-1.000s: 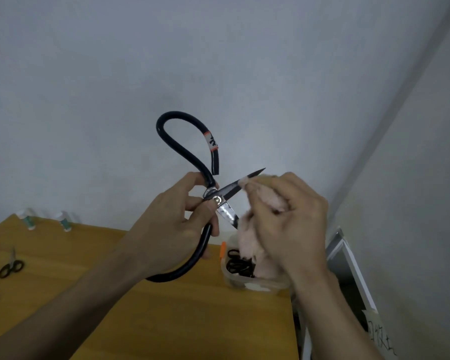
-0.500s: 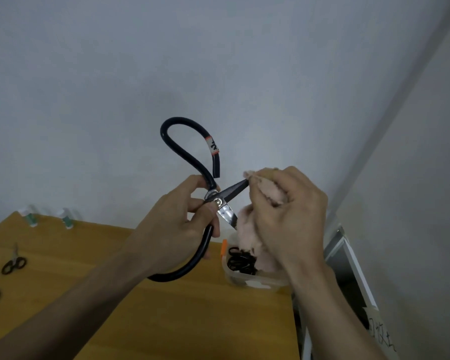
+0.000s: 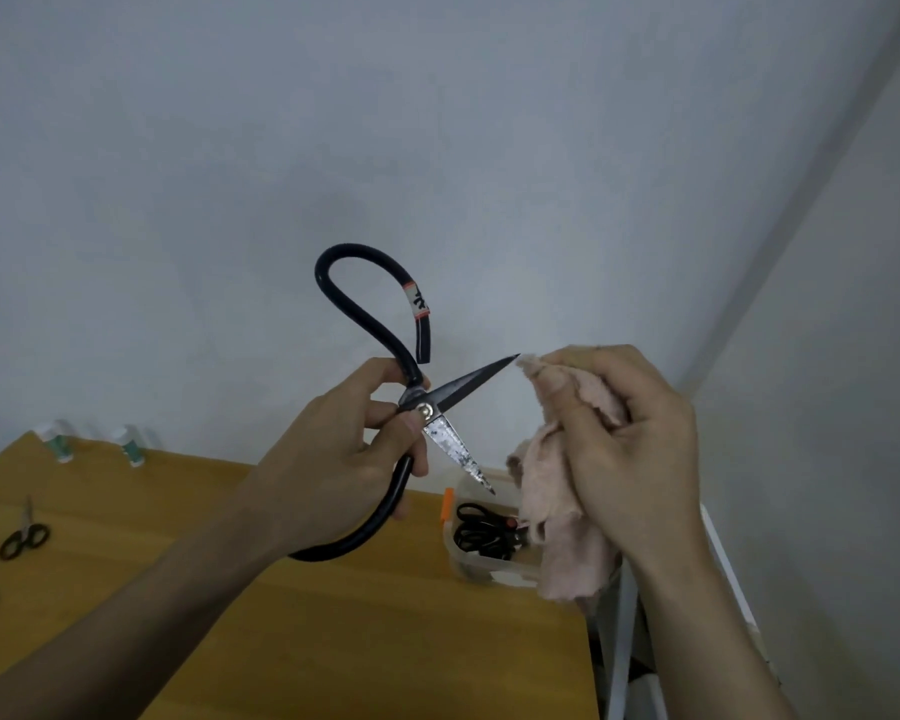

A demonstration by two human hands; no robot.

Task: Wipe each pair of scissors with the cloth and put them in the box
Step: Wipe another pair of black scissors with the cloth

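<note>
Since half a second ago the cloth (image 3: 567, 459) has slid off the upper blade, which now shows bare to its tip, with the pinched fold just beyond the point. Scissors (image 3: 440, 402) — large, black looped handles, blades spread wide, held in the air above the table (image 3: 333, 641). Left hand (image 3: 333, 459): fingers and thumb curled round the lower handle and pivot, steadying the pair. Right hand (image 3: 630, 449): fingers curled round the bunched cloth, thumb pinching a fold near the upper tip; the rest hangs down over the box (image 3: 489, 569). Lower blade: bright, speckled, pointing down toward the box, apparently not yet wiped on this pass. Box: on the table's right end, black-handled scissors already inside. Further scissors (image 3: 22, 532) lie at the table's left, well apart. Advice for the step — pinch the cloth over the flats of the lower blade near the pivot, draw outward to the tip, keep fingertips behind the edge, and hold the blades spread until both are done.
</note>
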